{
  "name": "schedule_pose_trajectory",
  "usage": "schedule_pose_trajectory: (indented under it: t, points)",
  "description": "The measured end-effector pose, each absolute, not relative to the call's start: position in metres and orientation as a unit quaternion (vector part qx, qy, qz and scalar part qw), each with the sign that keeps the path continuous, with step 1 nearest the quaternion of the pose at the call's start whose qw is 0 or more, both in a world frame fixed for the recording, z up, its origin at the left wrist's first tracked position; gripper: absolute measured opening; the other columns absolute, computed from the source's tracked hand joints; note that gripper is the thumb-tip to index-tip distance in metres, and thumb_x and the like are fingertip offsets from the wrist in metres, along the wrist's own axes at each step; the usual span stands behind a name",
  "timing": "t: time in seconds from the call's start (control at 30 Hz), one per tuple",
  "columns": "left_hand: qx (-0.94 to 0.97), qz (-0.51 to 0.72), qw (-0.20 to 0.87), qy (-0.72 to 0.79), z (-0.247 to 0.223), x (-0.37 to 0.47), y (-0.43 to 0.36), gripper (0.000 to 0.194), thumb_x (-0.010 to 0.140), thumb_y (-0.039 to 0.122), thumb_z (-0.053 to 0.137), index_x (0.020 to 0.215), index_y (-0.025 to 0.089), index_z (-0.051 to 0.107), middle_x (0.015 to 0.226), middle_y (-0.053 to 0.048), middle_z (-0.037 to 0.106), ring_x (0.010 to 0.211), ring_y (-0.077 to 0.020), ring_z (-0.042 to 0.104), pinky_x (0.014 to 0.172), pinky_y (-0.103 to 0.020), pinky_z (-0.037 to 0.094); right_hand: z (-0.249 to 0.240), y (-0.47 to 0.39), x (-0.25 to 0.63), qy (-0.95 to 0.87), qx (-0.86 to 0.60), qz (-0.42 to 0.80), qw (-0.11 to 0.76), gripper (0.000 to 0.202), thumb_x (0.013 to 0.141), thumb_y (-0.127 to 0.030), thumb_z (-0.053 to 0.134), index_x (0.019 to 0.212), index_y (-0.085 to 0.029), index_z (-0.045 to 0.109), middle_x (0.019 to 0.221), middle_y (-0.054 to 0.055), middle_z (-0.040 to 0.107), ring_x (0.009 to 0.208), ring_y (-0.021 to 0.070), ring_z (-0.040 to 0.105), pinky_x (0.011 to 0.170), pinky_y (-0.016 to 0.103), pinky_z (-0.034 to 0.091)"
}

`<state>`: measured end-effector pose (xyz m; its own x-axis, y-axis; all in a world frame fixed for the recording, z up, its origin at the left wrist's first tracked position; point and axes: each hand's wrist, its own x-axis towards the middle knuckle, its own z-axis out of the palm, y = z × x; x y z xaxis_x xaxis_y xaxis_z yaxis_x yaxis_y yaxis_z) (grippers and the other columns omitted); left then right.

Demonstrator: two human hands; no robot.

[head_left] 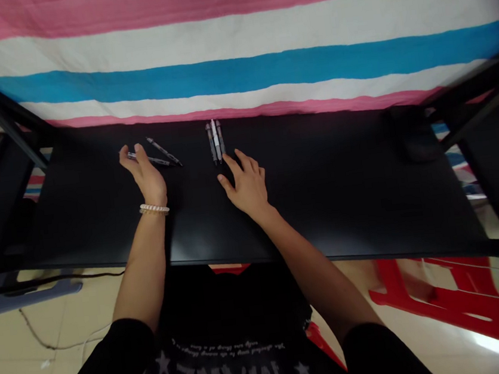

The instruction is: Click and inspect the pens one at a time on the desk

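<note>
On the black table (345, 200), my left hand (145, 172) has its thumb and a finger around one end of a dark-and-white pen (156, 160). A second pen (164, 151) lies slanted just right of it, their tips close together. Further right, several pens lie side by side, a white one (216, 140) on or between darker ones (211, 143). My right hand (245, 181) rests just below and to the right of this group, fingers spread, the index fingertip near the pens' lower ends. Nothing shows in its grasp.
A striped pink, white and blue cloth (236, 74) hangs behind the table. A dark object (412, 135) sits at the right end. Black metal bars (8, 127) stand at both sides. Red stools (451, 296) and cables (56, 347) are below the front edge.
</note>
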<state>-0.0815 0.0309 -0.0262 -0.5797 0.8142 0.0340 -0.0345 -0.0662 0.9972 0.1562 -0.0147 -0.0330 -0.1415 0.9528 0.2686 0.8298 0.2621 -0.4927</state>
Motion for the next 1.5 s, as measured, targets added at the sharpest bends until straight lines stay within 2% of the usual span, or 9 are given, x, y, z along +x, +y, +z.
schedule_pose_trajectory:
  t: [0.23,0.43,0.6,0.73,0.83,0.97,1.17,1.4,1.5]
  points:
    - [0.366,0.610,0.191,0.677,-0.019,-0.063,0.021,0.044,0.097,0.052,0.050,0.119,0.016,0.061,0.125,-0.015,0.060,0.127,-0.0262,0.053,0.117,-0.042,0.032,-0.035,-0.014,0.162,-0.713,-0.612,0.127,0.318,0.050,0.103,-0.046,0.038,0.140,-0.015,0.053,0.143,0.021,0.055,0.132,0.0350,0.050,0.107,0.056,0.044]
    - [0.448,0.540,0.194,0.686,-0.024,-0.064,0.020,0.039,0.098,0.051,0.049,0.112,0.019,0.067,0.132,-0.015,0.056,0.139,-0.0279,0.042,0.122,-0.044,0.025,-0.034,-0.012,0.157,-0.744,-0.614,0.094,0.247,0.047,0.101,-0.046,0.047,0.140,-0.023,0.055,0.155,0.016,0.045,0.137,0.0393,0.045,0.102,0.059,0.045]
    - [0.471,0.512,0.176,0.696,-0.023,-0.060,0.018,0.037,0.101,0.046,0.044,0.107,0.018,0.066,0.125,-0.017,0.057,0.131,-0.0275,0.047,0.119,-0.045,0.031,-0.038,-0.014,0.162,-0.716,-0.612,0.086,0.325,0.032,0.098,-0.033,0.051,0.115,-0.011,0.066,0.130,0.021,0.063,0.120,0.0332,0.056,0.103,0.051,0.047]
    - [0.483,0.522,0.140,0.689,-0.022,-0.056,0.016,0.024,0.097,0.038,0.054,0.103,0.018,0.066,0.119,-0.015,0.059,0.127,-0.0271,0.049,0.116,-0.046,0.035,-0.039,-0.017,0.176,-0.689,-0.612,0.094,0.378,0.014,0.092,-0.023,0.052,0.087,-0.017,0.064,0.099,0.015,0.067,0.097,0.0279,0.062,0.090,0.045,0.052]
    - [0.501,0.541,0.119,0.665,-0.019,-0.049,0.014,0.015,0.089,0.030,0.067,0.099,0.019,0.066,0.113,-0.012,0.063,0.116,-0.0249,0.057,0.107,-0.043,0.043,-0.038,-0.018,0.184,-0.641,-0.627,0.142,0.419,0.006,0.089,-0.022,0.055,0.087,-0.020,0.060,0.085,0.008,0.066,0.080,0.0229,0.064,0.078,0.040,0.054]
    - [0.517,0.581,0.292,0.556,-0.014,-0.027,0.006,0.019,0.085,0.034,0.074,0.089,0.017,0.068,0.090,-0.007,0.072,0.083,-0.0171,0.069,0.081,-0.031,0.056,-0.034,-0.018,0.185,-0.547,-0.622,0.226,0.513,0.016,0.094,-0.034,0.057,0.099,-0.020,0.064,0.080,0.004,0.071,0.071,0.0187,0.068,0.071,0.035,0.056]
    - [0.373,0.548,0.619,0.422,-0.008,-0.003,-0.001,0.046,0.077,0.048,0.082,0.106,0.016,0.067,0.097,-0.011,0.079,0.088,-0.0211,0.077,0.079,-0.032,0.061,-0.027,-0.021,0.170,-0.516,-0.491,0.404,0.574,0.023,0.088,-0.043,0.070,0.096,-0.021,0.071,0.081,0.002,0.075,0.067,0.0144,0.069,0.063,0.029,0.058]
    - [0.333,0.583,0.639,0.375,-0.006,-0.003,0.000,0.031,0.077,0.036,0.085,0.093,0.016,0.067,0.100,-0.009,0.080,0.095,-0.0182,0.076,0.090,-0.032,0.059,-0.026,-0.019,0.166,-0.494,-0.445,0.504,0.551,0.028,0.090,-0.049,0.067,0.090,-0.021,0.073,0.069,0.002,0.073,0.054,0.0131,0.065,0.050,0.027,0.055]
    - [0.325,0.596,0.622,0.390,-0.008,0.000,0.000,0.030,0.076,0.036,0.085,0.091,0.016,0.068,0.095,-0.008,0.080,0.090,-0.0171,0.077,0.086,-0.029,0.060,-0.029,-0.020,0.166,-0.529,-0.461,0.435,0.565,0.021,0.087,-0.043,0.071,0.084,-0.024,0.076,0.079,0.003,0.076,0.064,0.0163,0.070,0.062,0.033,0.061]
